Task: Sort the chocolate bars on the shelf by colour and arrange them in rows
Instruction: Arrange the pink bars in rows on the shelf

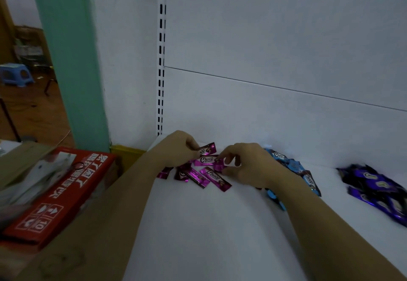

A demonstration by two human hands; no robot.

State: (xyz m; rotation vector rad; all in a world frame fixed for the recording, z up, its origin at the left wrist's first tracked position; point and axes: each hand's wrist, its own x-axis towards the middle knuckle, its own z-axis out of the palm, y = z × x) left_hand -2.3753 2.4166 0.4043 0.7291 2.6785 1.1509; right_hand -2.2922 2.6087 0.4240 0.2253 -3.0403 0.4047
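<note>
With the left hand [176,148] pinches one magenta bar [208,148] by its near end, at the back of the shelf [198,225] close to the rear wall; with the right hand [251,166] nips a second magenta bar [219,166] between forefinger and thumb. Holds both over the magenta heap [207,176], loose and crossed just below the fingers. Finds a blue heap [293,166] just behind the right hand and a purple heap [378,188] well apart at the right, so colours seemingly separated already, rows not yet laid. Judges the bars light and thin, fairly stiff inside, yet wrapped in glossy foil — probably slippery and crinkly at the sealed ends. Better to take each one across the long edges near the middle, not by the flat end flap, then to lay it flat, label up, touching its neighbour. Notes also a red carton [57,188] left of the shelf, not part of the sorting.
</note>
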